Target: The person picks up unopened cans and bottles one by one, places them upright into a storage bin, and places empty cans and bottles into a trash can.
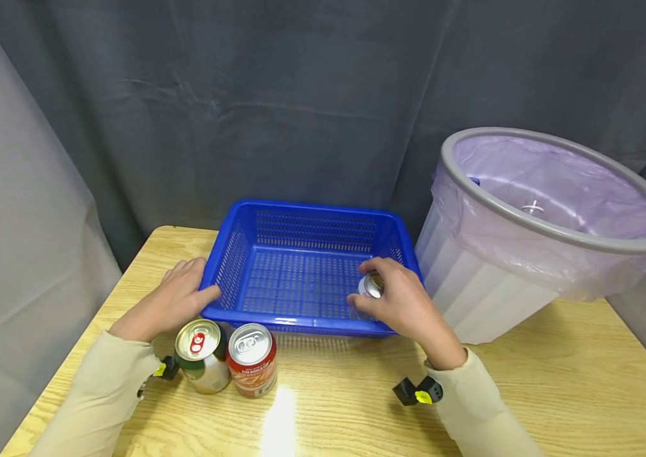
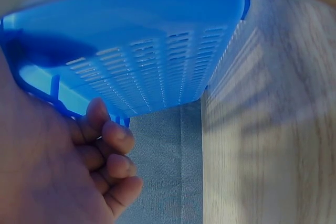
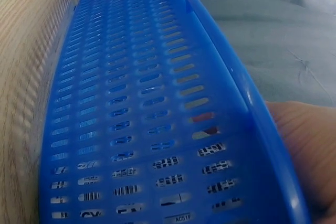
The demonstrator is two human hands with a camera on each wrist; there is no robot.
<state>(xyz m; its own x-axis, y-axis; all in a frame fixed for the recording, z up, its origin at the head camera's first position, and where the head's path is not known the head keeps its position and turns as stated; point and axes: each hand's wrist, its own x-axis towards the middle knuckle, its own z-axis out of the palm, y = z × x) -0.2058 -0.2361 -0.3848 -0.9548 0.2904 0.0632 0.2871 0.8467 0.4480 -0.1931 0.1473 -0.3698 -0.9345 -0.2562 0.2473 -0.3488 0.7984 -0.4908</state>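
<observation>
A blue plastic basket (image 1: 311, 322) with slotted walls stands on the wooden table. At its left rim, my left hand (image 1: 176, 298) grips the edge, thumb over the rim and fingers outside; the left wrist view shows those fingers (image 2: 121, 166) curled beside the wall. Inside the basket's front right corner, my right hand (image 1: 399, 295) holds a whitish drink can (image 1: 371, 285) between thumb and fingers. A printed barcode shows through the slots in the right wrist view. Close to my left wrist stand a green and gold can (image 1: 202, 355) and a red can (image 1: 251, 360), both upright.
Right of the basket stands a white waste bin (image 1: 488, 279) with a grey rim and a translucent purple liner (image 1: 511, 158); something clear lies inside. A dark grey curtain (image 1: 311, 108) hangs behind the table (image 1: 345, 406).
</observation>
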